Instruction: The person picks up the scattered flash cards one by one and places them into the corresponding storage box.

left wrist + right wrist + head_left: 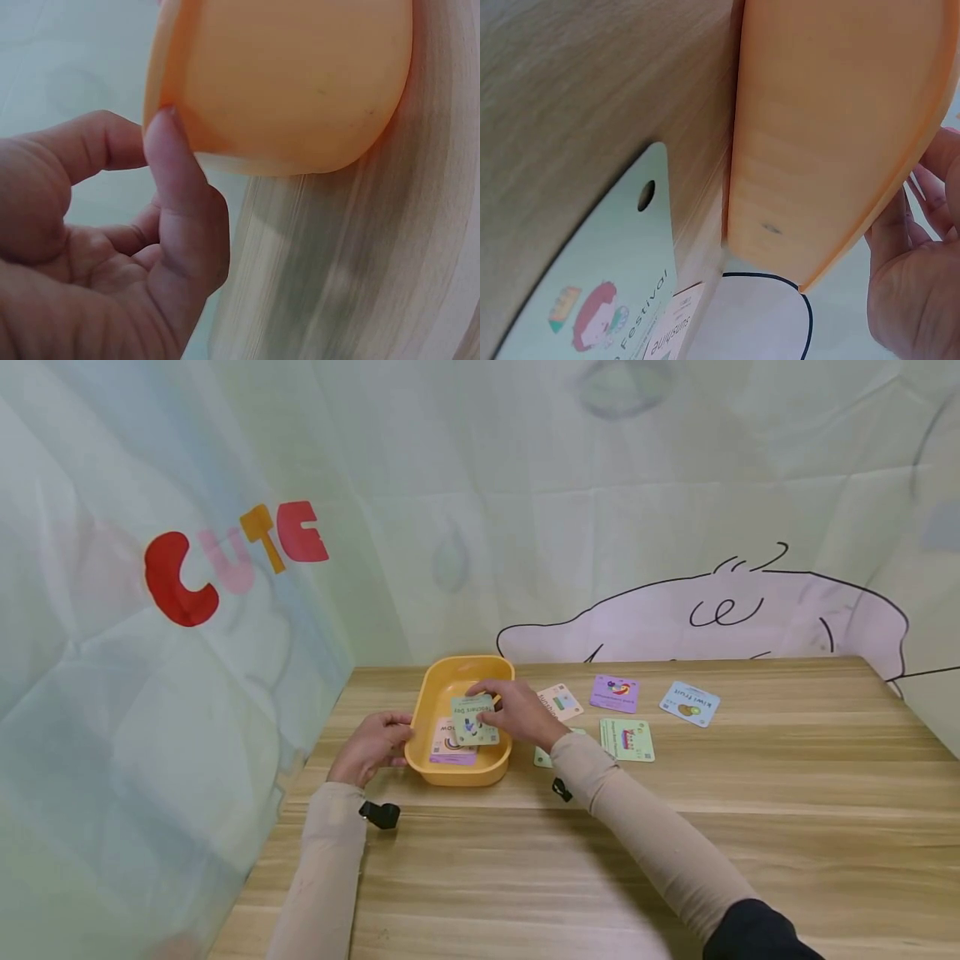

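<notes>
A yellow plastic tray (459, 775) stands on the table toward its far left. My left hand (372, 747) pinches the tray's left wall between thumb and fingers; the left wrist view shows a fingertip against the tray's side (285, 90). Over the tray, my right hand (519, 708) holds a pale green card (472, 731) printed "Teachers Day". Its fingers (892, 232) reach over the tray's rim in the right wrist view, where the card is hidden. Beneath that card, a cream card with a rainbow (444, 745) overlaps a purple card (452, 759) inside the tray.
Right of the tray lie a cream "sunshine" card (562, 700), a purple card (615, 693), a blue kiwi fruit card (690, 704) and a green card with a red boat (627, 741). Another green card (607, 300) is partly under my right forearm. A printed cloth (420, 527) hangs behind the table.
</notes>
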